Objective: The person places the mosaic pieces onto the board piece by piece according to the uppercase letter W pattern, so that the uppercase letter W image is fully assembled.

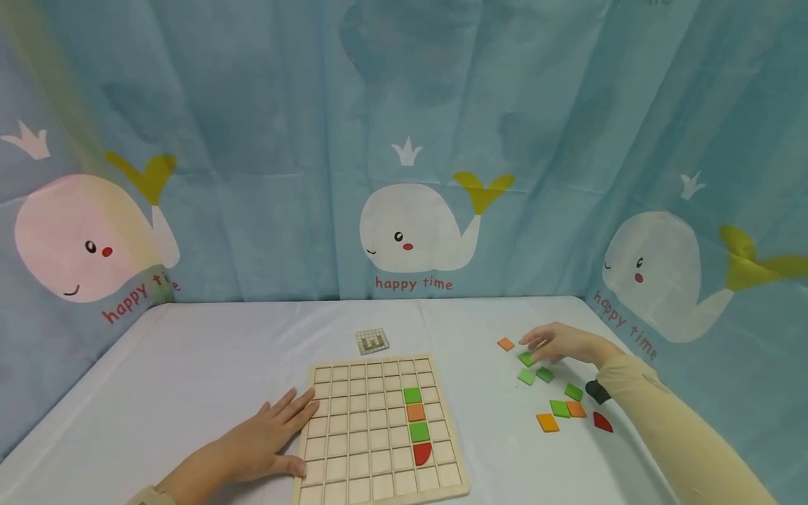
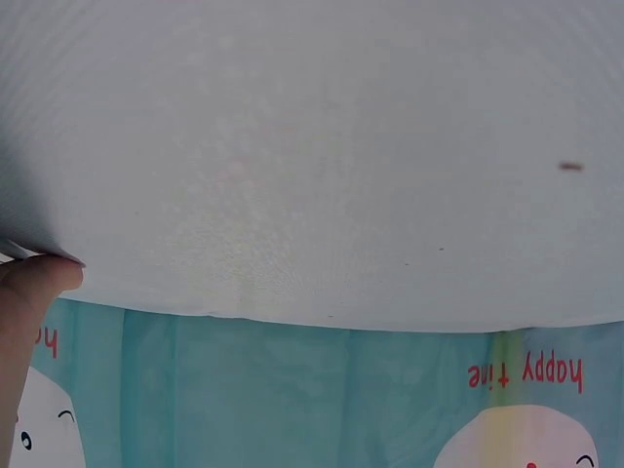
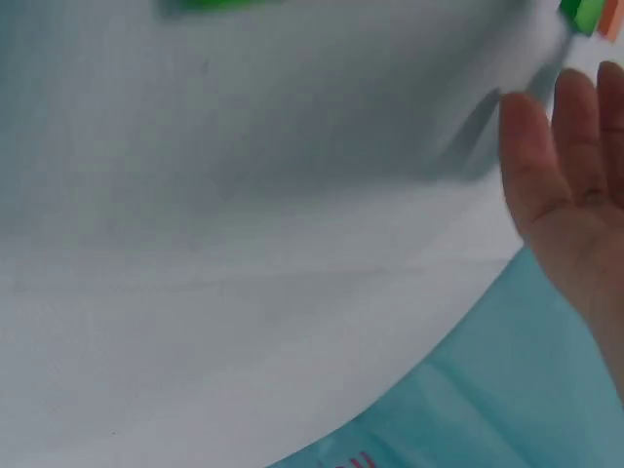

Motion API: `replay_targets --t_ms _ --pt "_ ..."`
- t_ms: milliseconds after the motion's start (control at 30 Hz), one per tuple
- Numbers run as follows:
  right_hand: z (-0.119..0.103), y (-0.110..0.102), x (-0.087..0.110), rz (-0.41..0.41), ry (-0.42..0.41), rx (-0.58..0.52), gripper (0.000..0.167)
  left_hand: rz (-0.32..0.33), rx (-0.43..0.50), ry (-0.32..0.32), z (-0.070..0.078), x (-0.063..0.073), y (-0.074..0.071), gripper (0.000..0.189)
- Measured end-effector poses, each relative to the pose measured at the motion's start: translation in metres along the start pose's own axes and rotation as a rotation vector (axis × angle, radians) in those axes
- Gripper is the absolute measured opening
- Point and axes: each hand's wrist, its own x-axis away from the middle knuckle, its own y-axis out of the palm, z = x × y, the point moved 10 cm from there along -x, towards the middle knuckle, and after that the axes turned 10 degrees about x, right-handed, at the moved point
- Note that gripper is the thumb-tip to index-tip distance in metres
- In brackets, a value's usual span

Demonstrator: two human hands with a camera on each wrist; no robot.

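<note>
My left hand (image 1: 268,438) lies spread on the left side of a wooden grid board (image 1: 353,445), with its fingertips and thumb at the frame. In the board's cells sit a green tile (image 1: 412,395), an orange tile (image 1: 415,412), another green tile (image 1: 419,431) and a red rounded piece (image 1: 422,454). My right hand (image 1: 558,341) hovers low over the table at the right, fingers loosely bent, its thumb close to a green tile (image 1: 527,359). Contact there is unclear. In the right wrist view, the fingers (image 3: 531,161) point toward green and orange tiles at the top corner.
Several loose tiles are scattered at the right, including an orange one (image 1: 506,344), a yellow-orange one (image 1: 548,422) and a red rounded piece (image 1: 602,421). A black piece (image 1: 598,391) lies by the right sleeve. Behind the board is a small patterned card (image 1: 372,341). A whale-print curtain (image 1: 284,175) hangs behind.
</note>
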Motion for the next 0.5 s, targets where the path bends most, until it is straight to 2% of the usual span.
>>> replay_targets --t_ms 233,500 --pt "0.02 -0.001 -0.004 -0.032 0.066 -0.003 0.039 0.007 -0.017 0.012 0.0 -0.002 0.001 0.091" --pt "0.016 0.004 -0.016 -0.066 0.052 0.012 0.028 -0.001 -0.005 0.007 -0.002 -0.001 0.001 0.091"
